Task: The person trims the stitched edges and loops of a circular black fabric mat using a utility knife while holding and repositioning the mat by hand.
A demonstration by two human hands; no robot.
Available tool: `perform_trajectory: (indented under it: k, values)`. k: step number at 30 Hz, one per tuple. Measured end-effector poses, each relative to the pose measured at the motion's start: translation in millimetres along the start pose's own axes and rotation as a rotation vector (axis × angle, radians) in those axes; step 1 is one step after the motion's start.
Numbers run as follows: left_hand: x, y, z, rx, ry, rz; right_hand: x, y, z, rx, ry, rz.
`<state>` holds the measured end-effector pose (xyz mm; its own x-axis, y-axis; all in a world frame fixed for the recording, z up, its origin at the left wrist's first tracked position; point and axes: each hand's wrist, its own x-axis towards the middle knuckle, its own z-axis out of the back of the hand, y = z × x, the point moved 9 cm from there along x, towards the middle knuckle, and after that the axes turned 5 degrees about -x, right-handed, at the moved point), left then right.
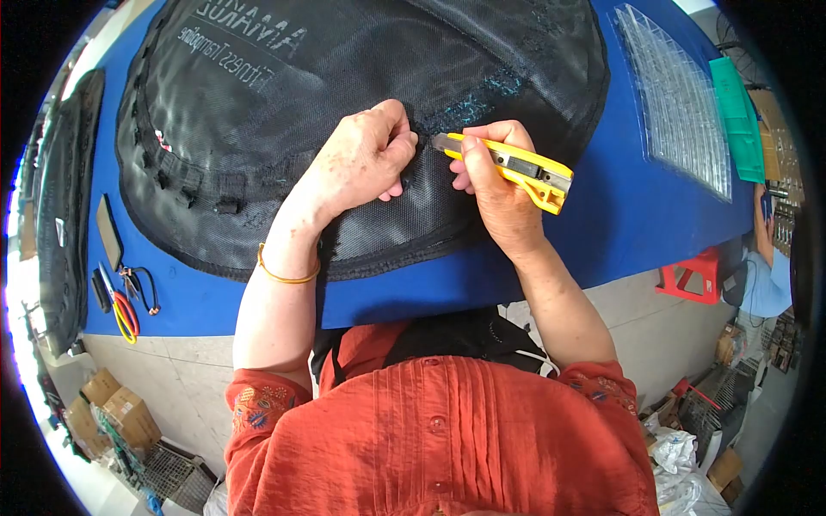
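Observation:
A large black mesh trampoline mat with mirrored lettering and a loop-lined edge lies spread over the blue table. My left hand is closed on it near the middle, thumb against curled fingers; whether it pinches the mesh or a thread, I cannot make out. In my right hand is a yellow box cutter, its blade tip pointing left, close to my left fingertips. Blue-green thread bits lie on the mat just beyond the blade.
Pliers, a small black tool and a dark flat bar lie at the left. Clear ribbed plastic sheets and a green tray sit at the right. A red stool and another person's arm are beyond.

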<state>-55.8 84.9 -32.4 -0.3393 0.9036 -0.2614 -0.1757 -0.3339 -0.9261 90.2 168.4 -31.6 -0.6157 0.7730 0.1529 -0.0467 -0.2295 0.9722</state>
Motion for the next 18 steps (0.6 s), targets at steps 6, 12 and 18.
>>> perform_trajectory:
  k: [6, 12, 18]
  values:
    - [-0.4, -1.4, 0.5, 0.016, 0.001, 0.010, -1.0, -2.4, -0.4, 0.032, 0.040, -0.028]
    - [-0.6, -0.6, 0.7, 0.010, 0.001, 0.018, -3.5, -4.8, 0.4, 0.118, 0.058, -0.120]
    - [-1.5, -0.2, 0.5, 0.010, -0.006, 0.010, -0.5, -1.2, 1.8, 0.059, -0.006, -0.093]
